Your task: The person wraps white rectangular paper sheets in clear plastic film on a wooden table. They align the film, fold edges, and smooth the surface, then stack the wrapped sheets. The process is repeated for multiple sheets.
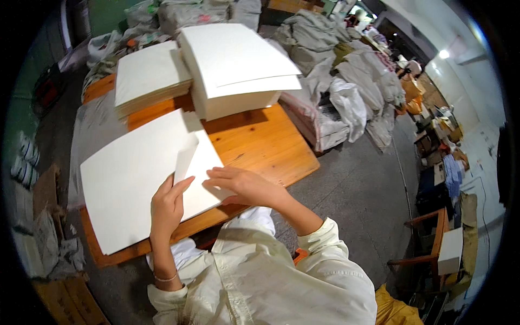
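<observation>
A large white paper sheet (127, 173) lies on the near part of the wooden table in front of me. Close to its right side a narrow white paper flap (186, 161) stands up, folded or curled. My left hand (169, 203) pinches the lower end of that flap, thumb toward the right. Just right of it, my right hand (244, 186) rests palm down with fingers stretched out over the paper near its right edge. Nothing shows in the right hand. Whether the flap belongs to the large sheet or is a separate piece, I cannot tell.
A tall stack of white sheets (233, 54) and a lower stack (151, 73) stand at the table's far side. Bare wood of the table (265, 138) shows at right. Grey sacks (363, 76) crowd the floor beyond. An upturned wooden stool (436, 244) lies far right.
</observation>
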Tool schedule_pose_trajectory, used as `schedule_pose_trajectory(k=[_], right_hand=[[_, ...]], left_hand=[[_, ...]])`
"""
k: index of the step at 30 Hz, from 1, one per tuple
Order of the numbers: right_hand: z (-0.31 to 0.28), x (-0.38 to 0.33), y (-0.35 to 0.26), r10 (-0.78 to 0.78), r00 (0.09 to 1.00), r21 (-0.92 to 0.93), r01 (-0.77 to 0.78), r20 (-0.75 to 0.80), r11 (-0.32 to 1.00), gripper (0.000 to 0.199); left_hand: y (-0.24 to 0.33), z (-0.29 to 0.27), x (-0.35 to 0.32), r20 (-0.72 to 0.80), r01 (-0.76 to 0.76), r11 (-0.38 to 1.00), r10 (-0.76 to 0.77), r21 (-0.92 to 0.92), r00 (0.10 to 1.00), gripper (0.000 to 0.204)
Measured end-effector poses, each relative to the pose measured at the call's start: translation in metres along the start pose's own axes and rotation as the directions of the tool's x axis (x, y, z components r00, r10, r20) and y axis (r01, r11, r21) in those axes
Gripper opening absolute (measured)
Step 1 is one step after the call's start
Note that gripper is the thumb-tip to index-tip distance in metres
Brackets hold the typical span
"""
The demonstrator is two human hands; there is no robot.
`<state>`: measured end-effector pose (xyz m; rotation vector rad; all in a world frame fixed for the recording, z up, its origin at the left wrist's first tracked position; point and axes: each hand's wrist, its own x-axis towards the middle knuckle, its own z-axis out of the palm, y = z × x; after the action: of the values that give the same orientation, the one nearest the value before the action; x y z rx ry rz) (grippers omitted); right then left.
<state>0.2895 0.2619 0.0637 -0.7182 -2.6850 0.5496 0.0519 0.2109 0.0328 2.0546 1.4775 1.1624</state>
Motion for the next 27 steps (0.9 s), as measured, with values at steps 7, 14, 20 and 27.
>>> schedule_pose_trajectory(k=[7,14,20,27], right_hand=[[-0.015,0.0,-0.004,-0.085,0.992,-0.17,0.101,0.098,0.98,0.037],[-0.017,0.002,-0.024,-0.344,0.939,-0.509,0.286,-0.02,0.812,0.024],[-0.022,0.004,-0.023,-0.272,0.961,-0.512,0.262,0.057,0.818,0.032],[-0.03,0.009,-0.024,-0.309,0.951,-0.515,0.26,-0.01,0.817,0.023]], left_hand=[[0.011,-0.003,0.0,0.019,-0.057,0.997,0.056,0.057,0.998,0.032],[0.013,-0.007,0.002,0.115,-0.08,0.997,0.078,0.018,0.99,0.066],[0.011,-0.01,0.0,0.121,-0.08,0.996,0.075,0.034,0.99,0.08],[0.011,-0.007,0.002,0.124,-0.049,0.999,0.051,-0.019,0.991,0.082]])
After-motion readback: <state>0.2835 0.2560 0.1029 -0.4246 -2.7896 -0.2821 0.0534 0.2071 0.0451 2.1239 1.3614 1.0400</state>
